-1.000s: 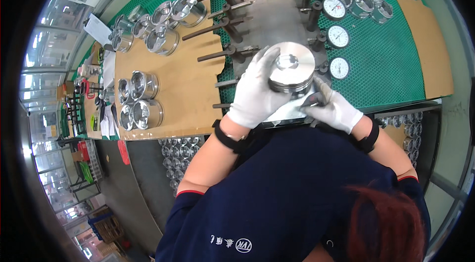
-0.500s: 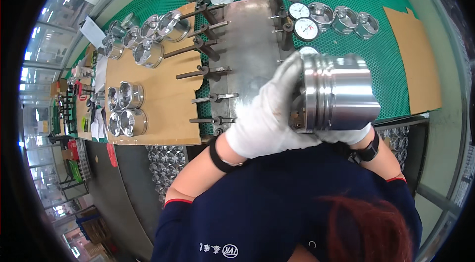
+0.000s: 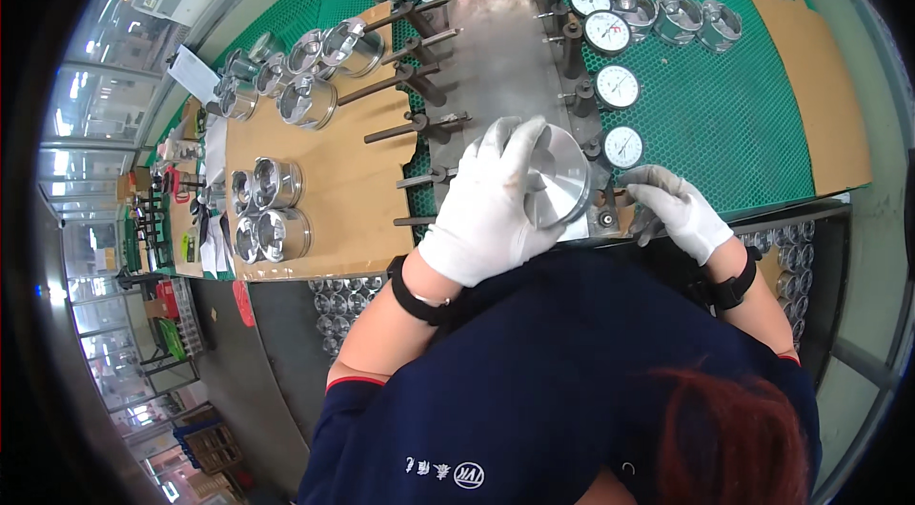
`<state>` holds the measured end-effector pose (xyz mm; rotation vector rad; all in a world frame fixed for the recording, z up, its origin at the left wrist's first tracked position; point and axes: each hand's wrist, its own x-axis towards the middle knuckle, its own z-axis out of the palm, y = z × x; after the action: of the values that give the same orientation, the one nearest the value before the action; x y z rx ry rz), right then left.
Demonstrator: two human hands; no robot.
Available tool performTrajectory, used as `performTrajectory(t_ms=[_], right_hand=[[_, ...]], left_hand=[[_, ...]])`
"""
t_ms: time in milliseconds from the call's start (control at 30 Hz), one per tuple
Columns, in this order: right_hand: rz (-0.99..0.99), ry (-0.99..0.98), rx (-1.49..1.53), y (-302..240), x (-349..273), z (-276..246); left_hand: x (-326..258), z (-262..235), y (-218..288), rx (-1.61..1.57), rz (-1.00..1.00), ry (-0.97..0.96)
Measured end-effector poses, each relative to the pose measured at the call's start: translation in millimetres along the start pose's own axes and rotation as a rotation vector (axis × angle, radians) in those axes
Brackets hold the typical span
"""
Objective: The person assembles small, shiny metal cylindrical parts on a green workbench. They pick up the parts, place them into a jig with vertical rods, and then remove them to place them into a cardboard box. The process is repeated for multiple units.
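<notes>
A shiny metal piston (image 3: 562, 179) is over the near end of the grey steel plate (image 3: 500, 57), its round flat crown showing. My left hand (image 3: 486, 205), in a white glove, is wrapped around its left side, fingers over the far edge and thumb at the near edge. Whether the piston rests on the plate cannot be made out. Right of it, my gloved right hand (image 3: 679, 212) is off the piston, fingers loosely bent and apart, beside a small post with a knob (image 3: 607, 216). A dial gauge (image 3: 622, 147) sits just beyond that hand.
More dial gauges (image 3: 618, 86) on posts line the plate's right side; dark rods on stands (image 3: 417, 84) line its left. Several pistons stand on cardboard (image 3: 348, 162) at left and on the green mat (image 3: 705, 105). Racks of pistons (image 3: 345, 307) sit below the bench.
The piston has moved left and down from in front of me to the plate's near end, turning its crown into view. My right hand has let go and moved away from it.
</notes>
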<state>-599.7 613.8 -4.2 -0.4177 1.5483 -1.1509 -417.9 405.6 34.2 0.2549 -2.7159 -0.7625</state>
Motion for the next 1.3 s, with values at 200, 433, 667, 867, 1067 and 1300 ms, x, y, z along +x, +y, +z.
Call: performTrajectory(t_ms=[200,433,667,867,1067,1300], right_hand=[[-0.081,-0.110,-0.259,-8.3,-1.0,46.1],[-0.132,-0.135,-0.198,26.6,18.2,68.9],[-0.033,-0.081,-0.204,15.5,20.9,82.1],[-0.032,-0.063,-0.175,11.4,21.8,80.4],[-0.077,-0.071,-0.125,14.3,25.4,79.5],[-0.056,-0.051,-0.158,12.1,26.7,78.6]], left_hand=[[-2.6,9.1,-16.4,0.169,0.100,-0.001],[-21.0,13.6,-41.0,0.072,0.021,0.094],[-30.5,27.0,-58.2,0.030,-0.027,0.144],[-29.6,31.8,-56.2,0.035,-0.001,0.198],[-31.2,35.4,-58.8,-0.021,-0.058,0.174],[-30.1,36.1,-57.8,-0.037,-0.102,0.167]])
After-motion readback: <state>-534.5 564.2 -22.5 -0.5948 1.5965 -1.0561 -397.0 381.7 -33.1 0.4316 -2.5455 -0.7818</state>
